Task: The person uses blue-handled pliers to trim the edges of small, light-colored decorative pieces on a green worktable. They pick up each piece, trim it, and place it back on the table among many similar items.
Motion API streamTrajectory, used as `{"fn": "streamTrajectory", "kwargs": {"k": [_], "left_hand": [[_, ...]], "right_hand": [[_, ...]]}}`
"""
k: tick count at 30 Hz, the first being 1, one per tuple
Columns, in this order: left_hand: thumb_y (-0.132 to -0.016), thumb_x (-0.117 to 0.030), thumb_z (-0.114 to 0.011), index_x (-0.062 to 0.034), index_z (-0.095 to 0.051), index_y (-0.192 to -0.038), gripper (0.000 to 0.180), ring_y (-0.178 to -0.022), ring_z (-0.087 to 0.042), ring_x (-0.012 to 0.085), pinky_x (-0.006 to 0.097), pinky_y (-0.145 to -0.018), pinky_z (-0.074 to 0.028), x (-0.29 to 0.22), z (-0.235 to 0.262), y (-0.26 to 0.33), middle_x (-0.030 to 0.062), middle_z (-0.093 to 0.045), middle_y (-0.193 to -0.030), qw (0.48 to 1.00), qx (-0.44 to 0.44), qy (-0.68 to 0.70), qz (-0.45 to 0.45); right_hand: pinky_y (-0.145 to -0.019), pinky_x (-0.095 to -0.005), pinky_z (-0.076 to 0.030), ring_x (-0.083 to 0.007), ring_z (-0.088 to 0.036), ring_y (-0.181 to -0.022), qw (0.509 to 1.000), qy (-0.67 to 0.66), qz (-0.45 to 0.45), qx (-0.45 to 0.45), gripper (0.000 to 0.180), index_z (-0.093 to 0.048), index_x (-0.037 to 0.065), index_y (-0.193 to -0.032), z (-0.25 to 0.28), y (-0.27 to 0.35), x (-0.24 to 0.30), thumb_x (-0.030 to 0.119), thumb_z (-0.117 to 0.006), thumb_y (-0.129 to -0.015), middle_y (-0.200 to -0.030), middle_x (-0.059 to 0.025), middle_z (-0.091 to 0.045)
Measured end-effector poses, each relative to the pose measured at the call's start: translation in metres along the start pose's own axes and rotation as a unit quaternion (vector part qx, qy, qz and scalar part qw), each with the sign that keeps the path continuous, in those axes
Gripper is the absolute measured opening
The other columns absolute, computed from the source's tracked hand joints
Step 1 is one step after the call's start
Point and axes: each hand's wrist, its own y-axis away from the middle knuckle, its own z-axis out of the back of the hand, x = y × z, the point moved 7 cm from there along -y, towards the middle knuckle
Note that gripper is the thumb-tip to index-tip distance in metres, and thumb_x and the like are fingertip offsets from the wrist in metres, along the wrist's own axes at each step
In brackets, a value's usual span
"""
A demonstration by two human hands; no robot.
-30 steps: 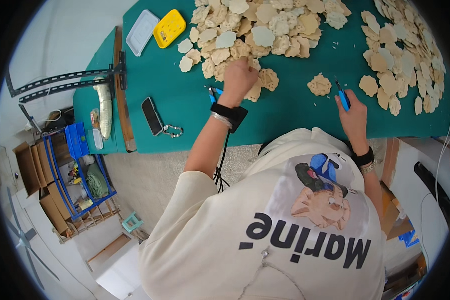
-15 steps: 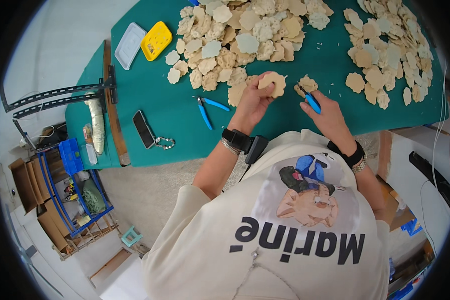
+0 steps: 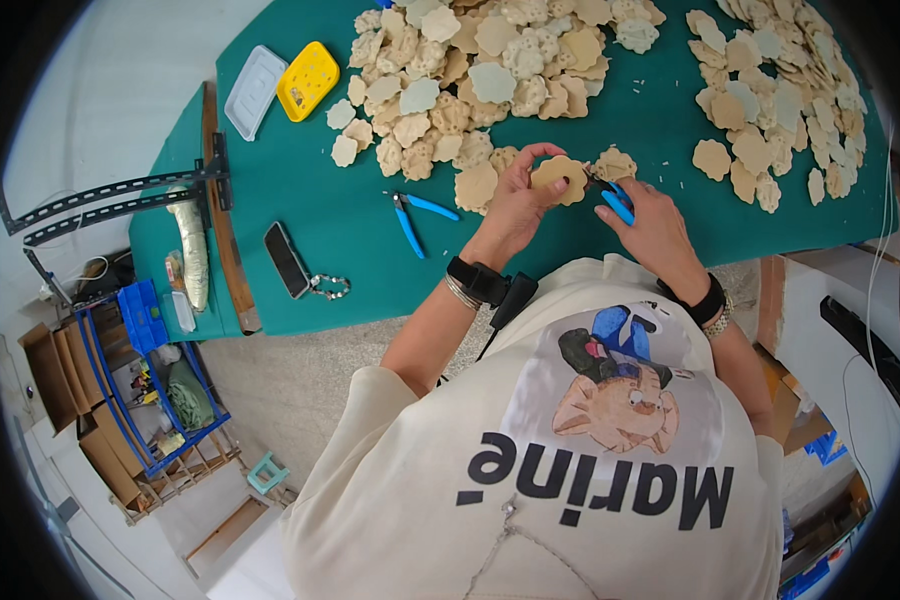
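Above the green table (image 3: pixel 300 260), just in front of the person's chest, the left hand (image 3: pixel 515 205) grasps a tan piece (image 3: pixel 560 177), flat and flower-shaped, with its fingers curled over the top edge and the thumb under it. The right hand (image 3: pixel 655 225) is clenched around blue-handled cutters (image 3: pixel 615 200), and the tip of the tool meets the right edge of the piece.

The piece looks thin, light and rather stiff, like a moulded or pressed part. I judge it is not slippery, but its scalloped edge could chip or bend if it is squeezed hard. The best hold seems to be on the rim, opposite to the place where the tool works, so that the face stays free.

A second pair of cutters (image 3: pixel 415 215) lies on the table to the left of the hands, apart from them. Behind the hands there is a big pile (image 3: pixel 470 70) of similar pieces, and another heap (image 3: pixel 780 90) is on the right. A dark phone (image 3: pixel 287 259) lies near the table edge.
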Motion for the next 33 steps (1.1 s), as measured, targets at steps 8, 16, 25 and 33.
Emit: {"fn": "streamTrajectory", "kwargs": {"k": [8, 16, 25, 33], "left_hand": [[-0.091, -0.003, -0.064, -0.0095, -0.050, -0.121, 0.034, -0.107, -0.066, 0.0233, 0.032, -0.090, -0.055, 0.005, 0.000, 0.003, 0.0108, -0.064, -0.116, 1.000, 0.003, -0.002, 0.010], [-0.092, 0.000, -0.062, -0.0084, -0.049, -0.121, 0.032, -0.108, -0.066, 0.0268, 0.035, -0.094, -0.055, 0.009, 0.000, -0.001, 0.0133, -0.063, -0.118, 1.000, 0.014, 0.023, 0.012], [-0.093, 0.000, -0.059, -0.0064, -0.046, -0.126, 0.037, -0.118, -0.059, 0.0256, 0.036, -0.100, -0.049, 0.005, -0.004, -0.002, 0.0135, -0.061, -0.124, 1.000, 0.001, -0.018, 0.002], [-0.082, -0.006, -0.070, -0.0041, -0.059, -0.120, 0.040, -0.114, -0.055, 0.0344, 0.043, -0.099, -0.044, -0.039, 0.013, 0.018, 0.0159, -0.060, -0.122, 0.775, -0.109, -0.579, -0.230]], "right_hand": [[-0.069, -0.0457, -0.051, -0.0368, -0.066, -0.082, 0.999, 0.010, 0.019, -0.024, 0.034, -0.060, 0.004, -0.109, 0.005, 0.002, 0.006, 0.029, -0.070, -0.087, -0.092, -0.0180, -0.065], [-0.066, -0.0448, -0.051, -0.0397, -0.064, -0.077, 0.998, 0.043, 0.030, -0.042, 0.026, -0.064, 0.005, -0.109, 0.006, 0.001, 0.005, 0.020, -0.068, -0.087, -0.084, -0.0186, -0.066], [-0.060, -0.0435, -0.049, -0.0400, -0.063, -0.069, 0.995, -0.016, -0.014, -0.095, 0.025, -0.065, 0.003, -0.102, 0.007, -0.007, -0.015, 0.023, -0.069, -0.088, -0.074, -0.0197, -0.064], [-0.058, -0.0399, -0.048, -0.0353, -0.062, -0.062, 0.986, -0.043, -0.061, -0.148, 0.032, -0.064, 0.002, -0.104, 0.024, -0.011, -0.036, 0.031, -0.068, -0.091, -0.071, -0.0189, -0.062]]}}
